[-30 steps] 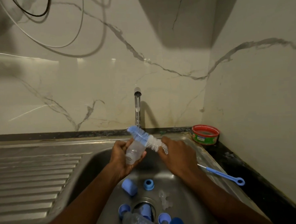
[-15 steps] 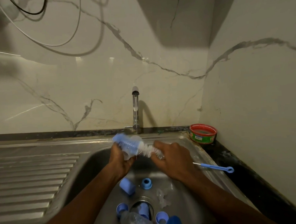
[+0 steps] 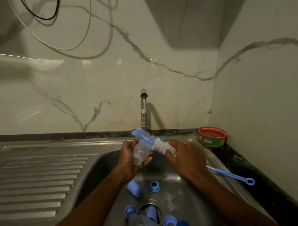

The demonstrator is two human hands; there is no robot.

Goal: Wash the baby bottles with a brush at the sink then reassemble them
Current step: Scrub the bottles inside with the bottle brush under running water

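Washing is only partly done, I think. The left hand (image 3: 130,158) wraps its fingers around a small clear plastic baby bottle (image 3: 141,154) over the shiny steel sink (image 3: 102,167). The right hand (image 3: 186,157) grips the near end of a long bottle brush with blue and white bristles (image 3: 153,142). The brush lies across the outside of the bottle, with its blue tip pointing to 10 o'clock. A thin stream of water falls from the silver tap (image 3: 143,106) at 12 o'clock.

A lot looks left to do. Toward 6 o'clock, by the drain, lie another clear bottle (image 3: 144,224), a blue cap (image 3: 135,188), a blue screw ring (image 3: 154,186) and more blue pieces. Nothing is put back together yet.

The held bottle looks see-through and empty, with its open neck pointing down toward 6 o'clock.
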